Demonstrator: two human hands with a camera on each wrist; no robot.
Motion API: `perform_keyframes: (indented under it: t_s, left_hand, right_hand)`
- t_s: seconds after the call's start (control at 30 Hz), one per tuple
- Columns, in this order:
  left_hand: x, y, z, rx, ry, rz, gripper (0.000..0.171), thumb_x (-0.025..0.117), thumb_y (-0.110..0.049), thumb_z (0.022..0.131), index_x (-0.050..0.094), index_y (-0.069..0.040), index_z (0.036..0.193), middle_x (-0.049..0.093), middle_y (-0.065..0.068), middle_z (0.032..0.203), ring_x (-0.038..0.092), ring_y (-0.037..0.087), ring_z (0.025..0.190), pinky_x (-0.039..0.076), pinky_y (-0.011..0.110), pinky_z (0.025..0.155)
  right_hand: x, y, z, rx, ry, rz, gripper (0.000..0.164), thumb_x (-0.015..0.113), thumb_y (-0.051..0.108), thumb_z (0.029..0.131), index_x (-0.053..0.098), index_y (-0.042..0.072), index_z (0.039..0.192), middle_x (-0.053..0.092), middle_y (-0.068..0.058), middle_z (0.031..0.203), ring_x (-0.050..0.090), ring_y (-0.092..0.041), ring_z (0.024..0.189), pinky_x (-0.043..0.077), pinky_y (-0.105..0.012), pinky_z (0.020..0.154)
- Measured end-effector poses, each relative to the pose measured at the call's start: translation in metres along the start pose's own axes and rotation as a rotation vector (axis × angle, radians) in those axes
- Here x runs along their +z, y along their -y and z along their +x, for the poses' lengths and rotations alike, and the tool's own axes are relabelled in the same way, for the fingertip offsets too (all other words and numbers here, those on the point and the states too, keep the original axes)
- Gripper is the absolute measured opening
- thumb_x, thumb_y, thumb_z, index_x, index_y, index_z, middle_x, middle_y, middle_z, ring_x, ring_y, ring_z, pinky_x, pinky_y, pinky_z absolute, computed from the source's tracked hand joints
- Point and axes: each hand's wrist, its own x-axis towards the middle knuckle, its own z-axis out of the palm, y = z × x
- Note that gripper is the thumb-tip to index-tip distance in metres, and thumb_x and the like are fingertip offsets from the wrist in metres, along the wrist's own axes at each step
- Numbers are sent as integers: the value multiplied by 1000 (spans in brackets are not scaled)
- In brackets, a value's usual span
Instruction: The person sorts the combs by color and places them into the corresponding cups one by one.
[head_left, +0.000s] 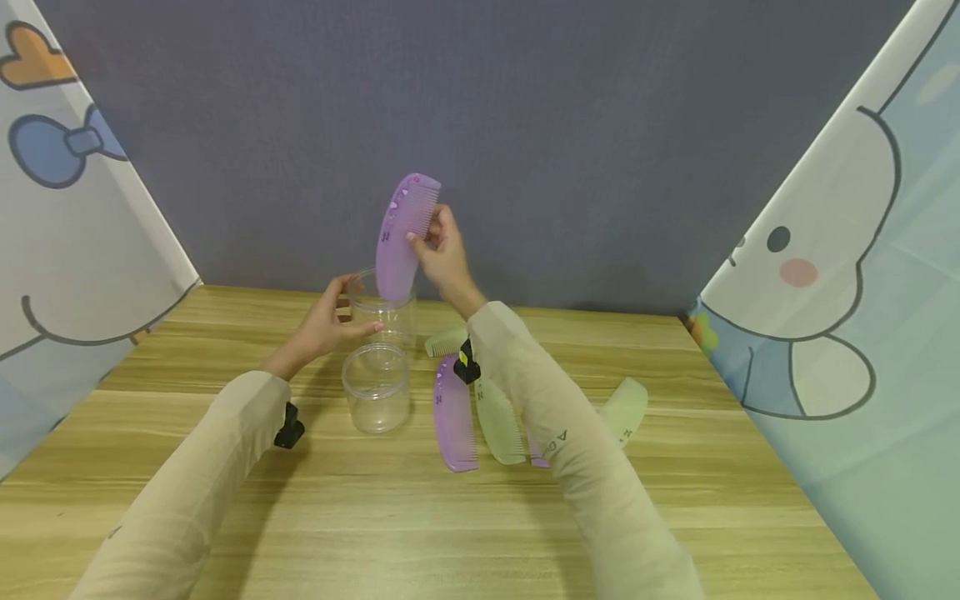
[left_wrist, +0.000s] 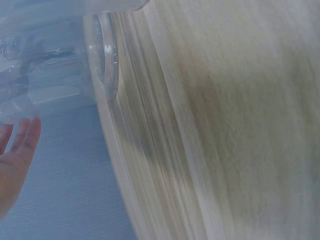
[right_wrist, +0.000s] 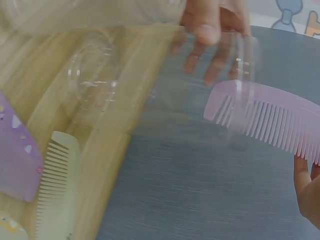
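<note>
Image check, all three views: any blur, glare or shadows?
Head: soft arm shadows and a pale sheen on the tabletop; left wrist: tabletop grain blurred, bright glints on the tall clear jar; right wrist: that jar hazy, held comb fairly crisp.

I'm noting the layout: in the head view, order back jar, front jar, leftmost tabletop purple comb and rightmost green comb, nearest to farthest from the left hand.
From the left hand:
1. Back jar: in its grip.
2. Front jar: nearer the person.
3. Leftmost tabletop purple comb: right of both jars.
4. Rightmost green comb: partly hidden by the right sleeve.
</note>
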Motion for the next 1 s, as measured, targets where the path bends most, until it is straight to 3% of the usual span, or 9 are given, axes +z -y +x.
perform_keyframes:
  t_s: [0.47, 0.67, 1.0]
  left_hand:
    - [0, 1, 2, 9, 9, -5, 92, 77, -23, 74, 17, -1, 141, 33, 27, 134, 40, 47, 119, 42, 57, 96]
    - [0, 2, 2, 18, 1, -19, 91, 77, -22, 74, 19, -1, 140, 34, 27, 133, 41, 47, 118, 42, 58, 95]
    - [0, 3, 2, 10, -2, -16, 90, 76, -21, 75, 18, 0, 140, 34, 27, 133, 41, 47, 118, 42, 58, 95]
  right_hand:
    - [10, -20, -13, 51, 93, -34, 34, 49, -10, 86, 40, -6, 119, 57, -30, 113, 56, -38, 104, 52, -30, 87]
    - [17, -41, -12, 21, 79, -29, 33, 51, -10, 85, 42, -6, 116, 59, -30, 108, 58, -36, 96, 54, -29, 81]
    - [18, -28, -20, 40, 76, -27, 30, 51, -9, 86, 40, -10, 114, 57, -32, 109, 57, -40, 97, 54, -28, 81]
